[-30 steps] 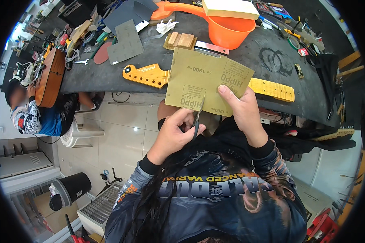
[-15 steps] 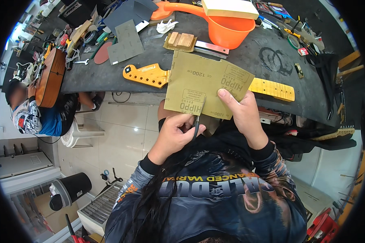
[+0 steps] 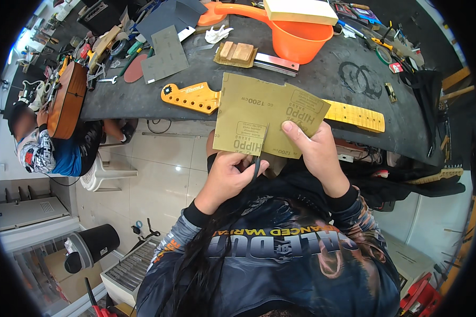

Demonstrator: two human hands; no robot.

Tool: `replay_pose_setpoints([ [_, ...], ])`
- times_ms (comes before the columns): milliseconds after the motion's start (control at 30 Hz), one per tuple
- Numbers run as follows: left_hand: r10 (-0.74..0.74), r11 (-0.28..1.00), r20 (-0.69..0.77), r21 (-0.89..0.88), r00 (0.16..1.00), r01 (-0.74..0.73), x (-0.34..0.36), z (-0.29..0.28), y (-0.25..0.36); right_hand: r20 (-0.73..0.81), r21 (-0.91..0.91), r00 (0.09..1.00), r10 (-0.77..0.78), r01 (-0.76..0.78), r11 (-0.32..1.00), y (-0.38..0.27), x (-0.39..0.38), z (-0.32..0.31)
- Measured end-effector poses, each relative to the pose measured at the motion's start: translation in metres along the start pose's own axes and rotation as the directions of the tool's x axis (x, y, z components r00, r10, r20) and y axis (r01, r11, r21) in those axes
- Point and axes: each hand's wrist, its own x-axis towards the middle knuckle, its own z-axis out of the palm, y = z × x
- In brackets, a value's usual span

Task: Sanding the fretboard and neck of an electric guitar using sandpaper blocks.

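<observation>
My right hand (image 3: 318, 151) grips an olive-brown sheet of sandpaper (image 3: 248, 113) by its right part, thumb on top. My left hand (image 3: 226, 174) is closed on a pair of scissors (image 3: 257, 168) with dark handles. A scissor blade lies over the printed face of the sheet, and a cut runs up from its lower edge. My fingers partly hide the handles. Behind the sheet, a yellow guitar neck (image 3: 354, 115) lies along the bench edge. Its headstock (image 3: 189, 97) shows on the left, while the sheet covers its middle.
On the dark bench (image 3: 127, 103) stand an orange dipper (image 3: 300, 42) and a sanding block (image 3: 237, 54); a metal bar (image 3: 276, 64) lies beside them. Grey sandpaper sheets (image 3: 165, 55) and tools crowd the left. Another person (image 3: 58, 150) sits left with an acoustic guitar (image 3: 69, 100).
The sheet has tilted and its upper edge has dropped slightly. The scissors stay at its lower edge, and both hands have barely moved.
</observation>
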Motion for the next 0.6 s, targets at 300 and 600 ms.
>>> replay_pose_setpoints([
  [300,-0.028,0.984,-0.032,-0.177,0.999,0.022,0.003,0.005,0.012,0.023,-0.043,1.0,0.018,-0.017,0.999,0.002,-0.005,0.001],
  [600,-0.058,0.982,0.009,-0.182,0.998,0.059,0.001,0.005,0.008,0.032,-0.04,0.999,0.027,-0.025,0.999,0.003,-0.004,0.0],
])
